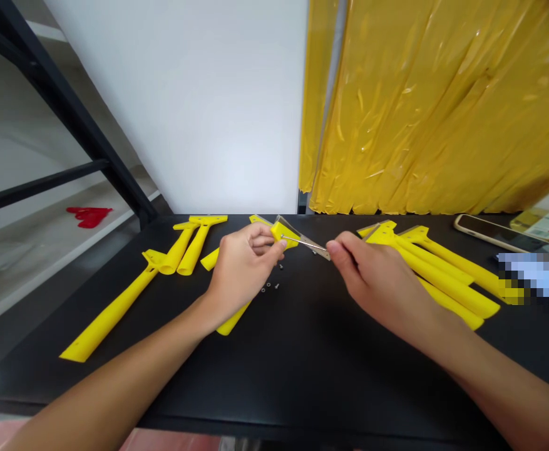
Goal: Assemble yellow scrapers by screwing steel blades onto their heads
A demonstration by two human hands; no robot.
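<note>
Fingers of my left hand (pixel 243 257) are closed around the head of a yellow scraper (pixel 283 232), whose handle slants down below the palm. Along the head's far edge runs a flat metal blade (pixel 308 241). My right hand (pixel 372 269) is wrapped round a screwdriver (pixel 307 243); its grip is hidden in the fist. The thin shaft points left, and its tip meets the scraper head near a screw hole. On the table below the hands lie a few small screws (pixel 277 286) and washers (pixel 268 284).
Several yellow scrapers (pixel 452 288) with blades lie at the right of the black table (pixel 302 388). More yellow handles (pixel 119 313) lie at the left. A phone (pixel 504 233) rests at the far right. Yellow plastic sheeting (pixel 443 113) and a white panel (pixel 208 106) stand behind.
</note>
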